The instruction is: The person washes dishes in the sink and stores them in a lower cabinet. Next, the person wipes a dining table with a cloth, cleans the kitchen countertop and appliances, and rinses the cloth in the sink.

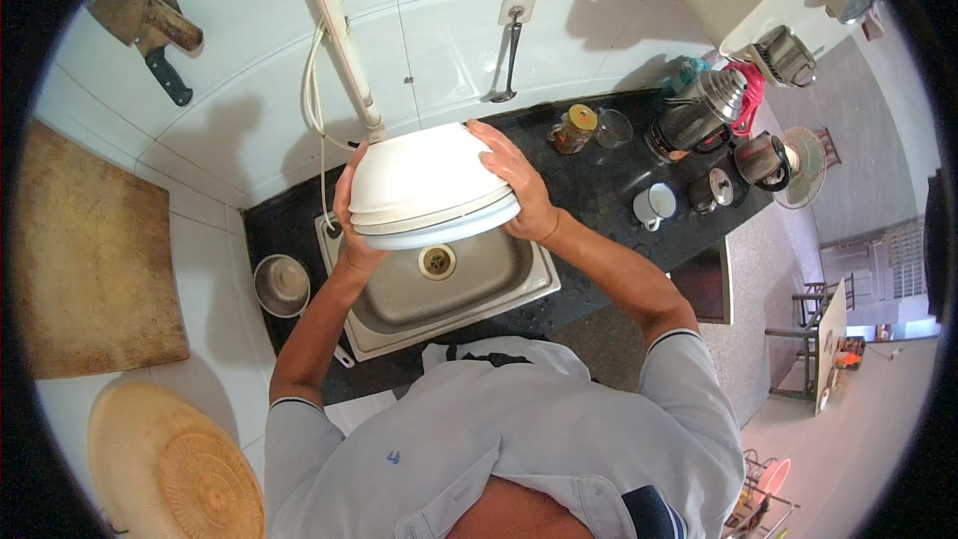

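White, ceramic-looking stack of round bowls (429, 175) was gripped between left hand (344, 215) and right hand (521, 185), mid-frame, over the rectangular steel sink (545, 271). Slip seemed possible: smooth sides, wet-looking fingers, pressure mostly sideways. Surface glossy; layered rims faced lower frame, the lowest bluish.
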`<state>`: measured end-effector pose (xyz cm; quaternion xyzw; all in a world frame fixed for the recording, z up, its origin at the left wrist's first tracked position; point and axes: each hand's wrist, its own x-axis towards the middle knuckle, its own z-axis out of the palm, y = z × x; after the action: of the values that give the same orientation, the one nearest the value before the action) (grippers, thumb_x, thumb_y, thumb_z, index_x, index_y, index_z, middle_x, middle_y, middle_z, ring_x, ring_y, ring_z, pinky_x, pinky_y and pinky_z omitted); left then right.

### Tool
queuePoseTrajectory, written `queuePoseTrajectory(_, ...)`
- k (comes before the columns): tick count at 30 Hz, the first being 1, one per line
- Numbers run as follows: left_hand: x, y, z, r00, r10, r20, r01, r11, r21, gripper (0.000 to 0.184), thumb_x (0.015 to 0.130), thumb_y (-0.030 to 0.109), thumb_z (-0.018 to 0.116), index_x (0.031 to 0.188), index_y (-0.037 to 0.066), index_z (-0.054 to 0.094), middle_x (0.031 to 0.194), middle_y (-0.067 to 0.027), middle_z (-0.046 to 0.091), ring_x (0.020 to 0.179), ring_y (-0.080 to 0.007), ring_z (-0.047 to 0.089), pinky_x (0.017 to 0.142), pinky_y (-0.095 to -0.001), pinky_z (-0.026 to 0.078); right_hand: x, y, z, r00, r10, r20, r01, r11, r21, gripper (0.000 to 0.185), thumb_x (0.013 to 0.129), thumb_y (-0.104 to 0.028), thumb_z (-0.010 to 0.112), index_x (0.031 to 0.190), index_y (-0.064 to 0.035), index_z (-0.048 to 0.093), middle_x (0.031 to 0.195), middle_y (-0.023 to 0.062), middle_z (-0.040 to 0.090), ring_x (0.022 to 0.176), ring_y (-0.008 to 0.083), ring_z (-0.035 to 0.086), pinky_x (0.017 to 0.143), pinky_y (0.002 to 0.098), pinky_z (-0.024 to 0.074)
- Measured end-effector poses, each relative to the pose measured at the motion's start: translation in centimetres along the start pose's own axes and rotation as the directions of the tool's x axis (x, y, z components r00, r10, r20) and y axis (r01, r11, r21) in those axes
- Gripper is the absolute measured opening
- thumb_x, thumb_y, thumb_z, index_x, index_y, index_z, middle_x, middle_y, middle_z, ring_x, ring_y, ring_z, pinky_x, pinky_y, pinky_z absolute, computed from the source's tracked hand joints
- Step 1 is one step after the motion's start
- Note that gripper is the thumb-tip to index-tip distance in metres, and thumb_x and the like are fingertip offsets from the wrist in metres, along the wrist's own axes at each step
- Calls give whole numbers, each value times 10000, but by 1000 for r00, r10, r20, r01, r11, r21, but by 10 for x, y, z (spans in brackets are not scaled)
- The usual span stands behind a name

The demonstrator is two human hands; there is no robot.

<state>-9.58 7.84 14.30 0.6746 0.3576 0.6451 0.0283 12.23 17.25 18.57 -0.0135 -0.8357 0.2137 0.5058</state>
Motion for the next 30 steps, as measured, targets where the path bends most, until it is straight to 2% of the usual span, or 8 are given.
queuePoseTrajectory(6, -4, -3, -1, 1000, -16, -8, 16, 1000, 7, 710, 856, 199, 669, 1415, 181, 232, 1443, -198, 313, 1328, -316, 362, 1080, -434, 365, -1, -3, -1, 1000, -8, -17, 8, 1000, 15, 564, 756, 23, 635, 1270, -71, 421, 1378, 258, 405, 1266, 422, 421, 1037, 456, 366)
queuePoseTrajectory(9, -4, 4, -1, 1000, -5, -20, 6, 998, 68, 670, 872, 206, 649, 1409, 175, 248, 1443, -202, 312, 1323, -322, 367, 1078, -436, 364, 0, -10, -3, 1000, 5, -18, -5, 1000, 4, 550, 770, 21, 626, 1271, -69, 419, 1376, 259, 406, 1265, 421, 423, 1039, 457, 364)
queuePoseTrajectory(11, 0, 13, -3, 989, -148, 5, 148, 987, 66, 631, 893, 211, 618, 1406, 182, 252, 1443, -207, 308, 1320, -330, 370, 1077, -440, 366, 0, -11, -4, 1000, 14, -20, -14, 1000, -7, 545, 775, 19, 624, 1272, -70, 417, 1376, 259, 406, 1264, 420, 424, 1039, 456, 363)
queuePoseTrajectory(12, -1, 12, -2, 989, -150, 6, 149, 987, 65, 631, 893, 211, 618, 1406, 182, 252, 1443, -207, 308, 1320, -330, 370, 1077, -440, 366, 0, -11, -4, 1000, 3, -31, -3, 1000, -4, 546, 775, 19, 624, 1273, -70, 417, 1376, 258, 407, 1265, 420, 425, 1040, 456, 361)
queuePoseTrajectory(14, -1, 6, -2, 1000, -12, 1, 12, 999, 47, 826, 795, 172, 738, 1399, 58, 186, 1415, -200, 344, 1296, -308, 399, 1080, -409, 347, 0, -11, -3, 999, -12, -41, 12, 1000, 0, 547, 775, 20, 625, 1273, -69, 417, 1377, 257, 408, 1265, 419, 425, 1041, 456, 360)
queuePoseTrajectory(21, 0, 11, -2, 1000, 12, 24, -16, 985, 174, 838, 788, 190, 747, 1395, 48, 187, 1416, -209, 337, 1302, -306, 392, 1088, -424, 337, 2, -21, -7, 999, -3, -40, 4, 1000, 11, 553, 770, 27, 631, 1274, -68, 424, 1377, 251, 411, 1266, 422, 422, 1048, 466, 350)
queuePoseTrajectory(23, -3, 10, 0, 1000, 5, 5, -6, 995, 101, 847, 783, 195, 751, 1397, 52, 185, 1417, -213, 337, 1303, -308, 392, 1091, -429, 332, 2, -21, -8, 999, -1, -36, 2, 1000, 13, 553, 769, 27, 632, 1274, -67, 424, 1377, 250, 410, 1267, 422, 421, 1048, 465, 350)
queuePoseTrajectory(30, -2, 10, 1, 1000, -16, -9, 17, 997, 79, 860, 776, 197, 757, 1396, 47, 180, 1413, -217, 347, 1303, -309, 395, 1094, -433, 327, 0, -21, -10, 999, -6, -37, 7, 1000, 23, 561, 761, 38, 628, 1274, -68, 430, 1384, 249, 403, 1276, 421, 409, 1055, 463, 340)
